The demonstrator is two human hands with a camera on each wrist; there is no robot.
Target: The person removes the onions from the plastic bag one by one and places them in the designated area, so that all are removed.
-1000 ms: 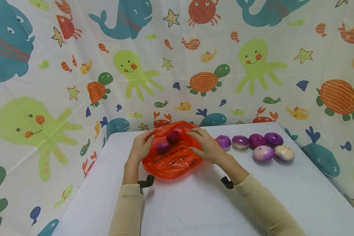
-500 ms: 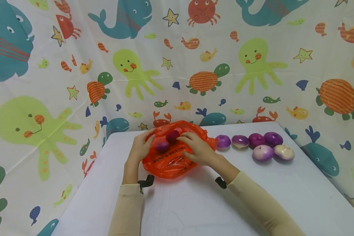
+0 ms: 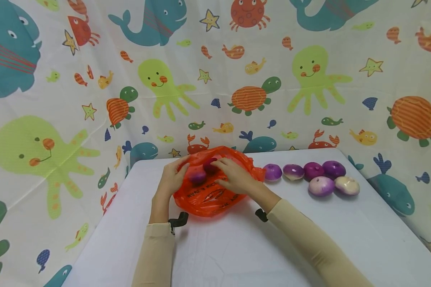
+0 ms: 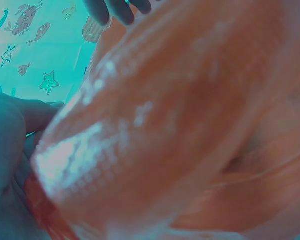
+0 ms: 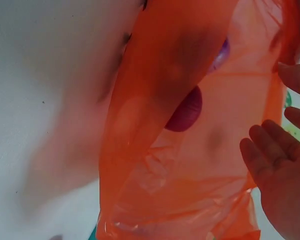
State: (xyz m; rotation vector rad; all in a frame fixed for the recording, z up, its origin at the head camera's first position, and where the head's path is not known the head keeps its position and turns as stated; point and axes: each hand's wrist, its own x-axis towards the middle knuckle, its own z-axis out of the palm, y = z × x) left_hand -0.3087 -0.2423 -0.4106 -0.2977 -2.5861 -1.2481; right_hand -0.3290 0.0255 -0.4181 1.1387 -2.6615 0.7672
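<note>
An orange-red plastic bag (image 3: 204,203) with dark lettering lies with its mouth spread. Through or inside it show two red onions (image 3: 197,177), one purple and one darker. At the bag's left edge my left hand (image 3: 171,177) holds the plastic between thumb and fingers; the left wrist view has the film filling most of it. My right hand (image 3: 235,175) reaches over the bag's right side, fingers extended near the darker onion. In the right wrist view the right hand's fingers (image 5: 270,150) are spread and hold nothing.
Several glossy purple and cream onions (image 3: 321,186) sit in a group on the right of the white table (image 3: 208,255), the nearest one touching or close to the bag's right edge. A sea-animal printed curtain (image 3: 215,48) hangs behind.
My right hand has moved left from the bag's right edge, over the opening toward the darker onion. My left hand stays at the left edge.
</note>
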